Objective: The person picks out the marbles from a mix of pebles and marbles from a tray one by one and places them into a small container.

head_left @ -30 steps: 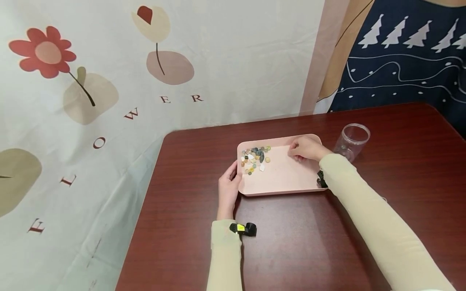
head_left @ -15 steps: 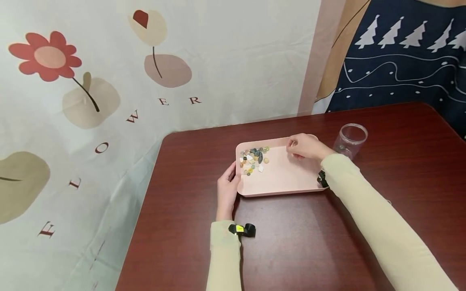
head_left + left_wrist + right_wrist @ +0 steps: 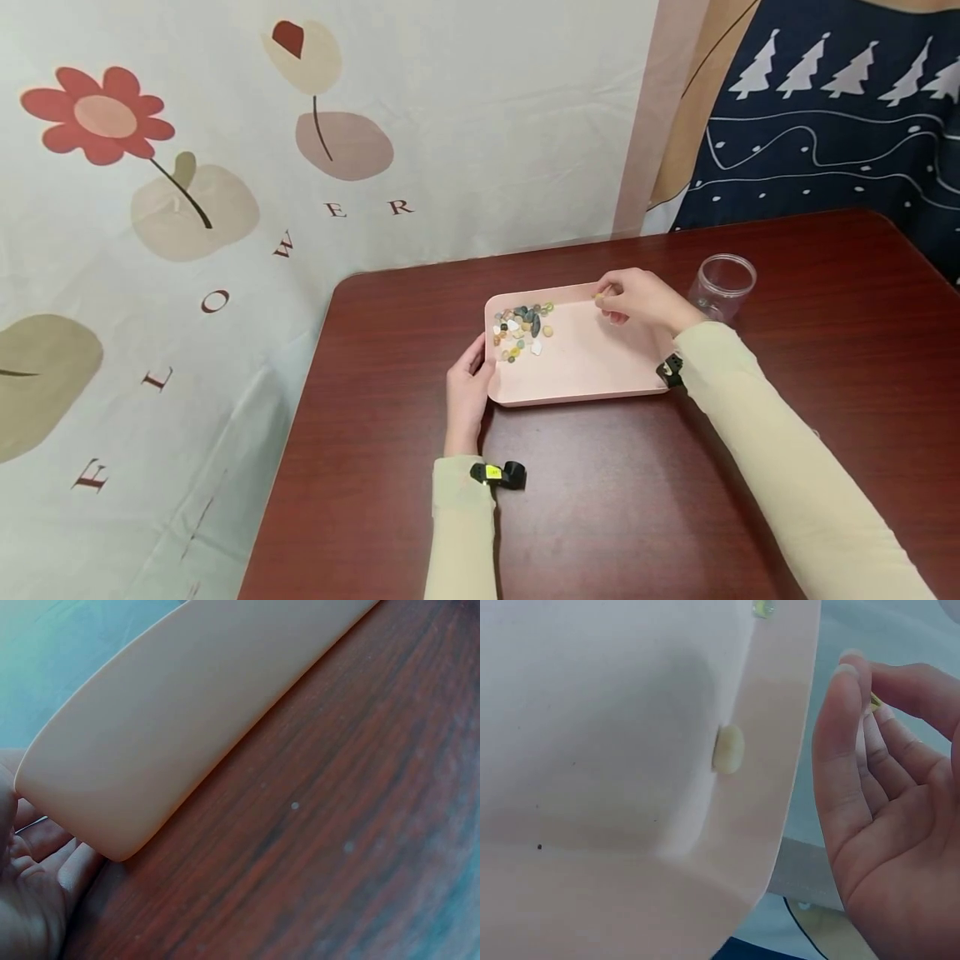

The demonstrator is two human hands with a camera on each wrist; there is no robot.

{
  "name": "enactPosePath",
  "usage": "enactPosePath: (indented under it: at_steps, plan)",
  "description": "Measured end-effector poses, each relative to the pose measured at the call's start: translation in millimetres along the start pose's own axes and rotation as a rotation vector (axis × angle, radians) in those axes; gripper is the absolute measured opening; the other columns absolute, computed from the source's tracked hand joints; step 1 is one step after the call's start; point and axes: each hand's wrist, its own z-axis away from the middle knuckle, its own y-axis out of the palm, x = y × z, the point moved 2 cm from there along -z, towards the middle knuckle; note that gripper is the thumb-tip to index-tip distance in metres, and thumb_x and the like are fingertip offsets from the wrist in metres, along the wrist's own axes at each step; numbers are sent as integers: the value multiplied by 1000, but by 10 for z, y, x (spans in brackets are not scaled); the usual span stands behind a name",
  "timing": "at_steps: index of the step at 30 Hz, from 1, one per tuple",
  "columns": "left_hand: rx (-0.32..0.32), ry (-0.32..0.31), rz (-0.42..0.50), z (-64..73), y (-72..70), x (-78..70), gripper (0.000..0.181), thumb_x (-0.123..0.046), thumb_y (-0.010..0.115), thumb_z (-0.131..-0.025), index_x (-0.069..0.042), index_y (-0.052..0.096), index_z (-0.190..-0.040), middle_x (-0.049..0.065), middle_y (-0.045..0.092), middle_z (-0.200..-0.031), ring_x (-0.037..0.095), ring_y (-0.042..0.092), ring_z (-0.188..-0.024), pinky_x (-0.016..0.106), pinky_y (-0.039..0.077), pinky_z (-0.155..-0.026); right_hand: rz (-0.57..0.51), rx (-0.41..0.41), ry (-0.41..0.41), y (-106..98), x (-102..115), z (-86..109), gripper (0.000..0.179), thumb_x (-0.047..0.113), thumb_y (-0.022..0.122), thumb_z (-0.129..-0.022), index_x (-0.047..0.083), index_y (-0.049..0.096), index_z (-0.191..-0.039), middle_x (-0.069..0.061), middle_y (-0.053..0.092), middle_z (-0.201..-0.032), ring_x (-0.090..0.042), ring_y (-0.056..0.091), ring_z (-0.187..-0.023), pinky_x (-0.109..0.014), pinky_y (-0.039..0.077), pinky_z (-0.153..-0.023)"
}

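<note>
A pink tray (image 3: 570,375) lies on the table, with several coloured pebbles (image 3: 517,329) gathered in its left part. My left hand (image 3: 468,392) grips the tray's left side; in the left wrist view its thumb is at the rim and its fingers lie along the outer wall. Over the tray's far right part, my right hand (image 3: 637,298) pinches a small yellow stone (image 3: 875,703), mostly hidden between the fingers. Near those fingertips, a pale oval pebble (image 3: 729,750) rests against the tray's far wall. A yellow-green glass pebble (image 3: 763,607) lies farther along that wall.
A clear plastic jar (image 3: 722,287) stands right of the tray, behind the right forearm; its contents are hard to make out. The dark red table (image 3: 390,350) backs onto a hanging cloth (image 3: 487,150) with printed flowers.
My right hand has risen slightly and shifted a little back and to the right. The pale pebble by its fingertips now shows. My left hand and the tray stay in place.
</note>
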Motion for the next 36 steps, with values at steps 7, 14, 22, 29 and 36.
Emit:
enactPosePath:
  at_steps: [7,14,22,29,36]
  plan:
    - [0,-3,-9,1,12,-6,41,-4,54,-86,-7,51,-127,6,51,-126,13,45,-116,28,39,-93,-4,-40,-40,-59,-44,62,22,18,57,-86,5,61,-103,-10,63,-78,-20,60,-64,-30,51,-59]
    - [-1,-8,-18,-1,16,-13,40,-5,53,-86,-8,51,-126,6,50,-127,11,45,-115,27,38,-92,1,-67,-54,-103,-32,146,23,17,58,-85,5,61,-104,-14,63,-88,-23,61,-73,-35,51,-66]
    - [-13,20,-4,-65,21,119,39,-7,55,-86,-14,54,-125,-1,53,-123,8,47,-113,24,39,-91,-32,-111,-66,-70,4,273,23,18,58,-86,8,60,-106,-13,61,-90,-23,61,-73,-32,50,-67]
    - [-15,28,-10,-109,25,201,39,-9,56,-86,-18,55,-124,-3,53,-123,7,47,-113,25,39,-92,-122,-144,-82,-7,37,378,25,26,59,-85,10,55,-104,-10,59,-88,-23,60,-73,-31,48,-69]
    - [-7,-17,-12,-24,14,51,40,-6,55,-86,-12,53,-126,3,51,-126,11,45,-116,28,39,-93,-209,-199,-127,48,31,491,31,33,62,-83,10,59,-104,-7,59,-84,-22,59,-69,-30,49,-68]
